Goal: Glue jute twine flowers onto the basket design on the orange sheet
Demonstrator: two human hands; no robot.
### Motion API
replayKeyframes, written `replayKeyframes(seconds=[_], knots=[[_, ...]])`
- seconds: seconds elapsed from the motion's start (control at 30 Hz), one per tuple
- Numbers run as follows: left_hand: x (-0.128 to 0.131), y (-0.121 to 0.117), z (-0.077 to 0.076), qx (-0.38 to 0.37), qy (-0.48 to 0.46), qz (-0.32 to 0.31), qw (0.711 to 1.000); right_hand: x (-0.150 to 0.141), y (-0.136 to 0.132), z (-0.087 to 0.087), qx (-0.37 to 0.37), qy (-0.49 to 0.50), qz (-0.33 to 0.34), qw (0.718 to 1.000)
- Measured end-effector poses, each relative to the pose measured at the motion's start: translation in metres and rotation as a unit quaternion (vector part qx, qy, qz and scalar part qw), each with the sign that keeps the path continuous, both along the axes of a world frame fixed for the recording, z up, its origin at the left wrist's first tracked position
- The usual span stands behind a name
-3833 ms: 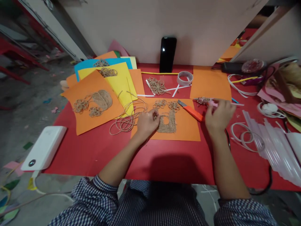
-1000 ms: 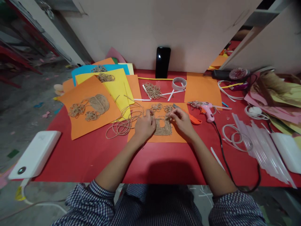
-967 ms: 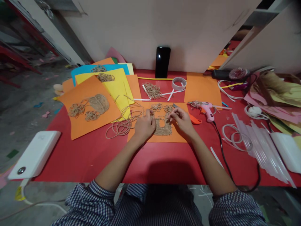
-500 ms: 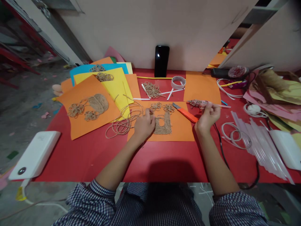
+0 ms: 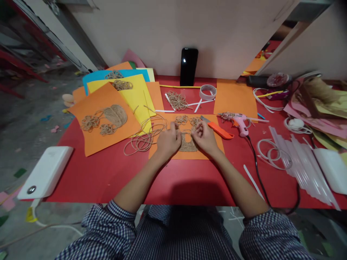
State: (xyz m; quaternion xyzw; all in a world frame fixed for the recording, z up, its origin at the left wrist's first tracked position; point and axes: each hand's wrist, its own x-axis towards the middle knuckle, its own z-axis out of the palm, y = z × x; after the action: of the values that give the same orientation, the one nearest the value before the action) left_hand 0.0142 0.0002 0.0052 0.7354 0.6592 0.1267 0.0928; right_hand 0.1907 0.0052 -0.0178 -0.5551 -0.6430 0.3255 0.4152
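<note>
On an orange sheet (image 5: pixel 158 151) lies a basket-shaped piece of coiled jute twine (image 5: pixel 187 146) with a round opening. Twine flowers (image 5: pixel 181 119) sit above it, the right one partly behind my right hand. My left hand (image 5: pixel 169 140) is closed at the piece's left side, its fingers curled on the twine that runs from a loose tangle (image 5: pixel 142 141). At the right side my right hand (image 5: pixel 204 138) pinches with thumb and fingers at the twine edge; the fingertips partly hide it. An orange utility knife (image 5: pixel 221 130) and a pink glue gun (image 5: pixel 240 122) lie to the right.
Orange and yellow sheets (image 5: pixel 108 137) with twine shapes overlap at left. A phone (image 5: pixel 189 66) leans on the wall behind a tape roll (image 5: pixel 208 92). Clear glue sticks (image 5: pixel 303 169) and cables lie right. A white power bank (image 5: pixel 46 173) sits at the left table edge.
My right hand has put down the glue gun and moved left to the twine piece. My left hand has stayed at its left side. The view has shifted slightly.
</note>
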Motion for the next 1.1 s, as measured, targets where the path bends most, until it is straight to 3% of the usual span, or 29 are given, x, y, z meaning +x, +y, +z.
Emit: replayKeyframes(seconds=[0.87, 1.1], knots=[[0.001, -0.0018, 0.0018, -0.02, 0.014, -0.011, 1.0, -0.0052, 0.002, 0.0009, -0.009, -0.057, 0.004, 0.998], [0.0022, -0.0018, 0.0025, -0.017, 0.015, -0.008, 1.0, 0.0006, 0.0034, -0.0013, -0.037, 0.035, 0.033, 0.998]])
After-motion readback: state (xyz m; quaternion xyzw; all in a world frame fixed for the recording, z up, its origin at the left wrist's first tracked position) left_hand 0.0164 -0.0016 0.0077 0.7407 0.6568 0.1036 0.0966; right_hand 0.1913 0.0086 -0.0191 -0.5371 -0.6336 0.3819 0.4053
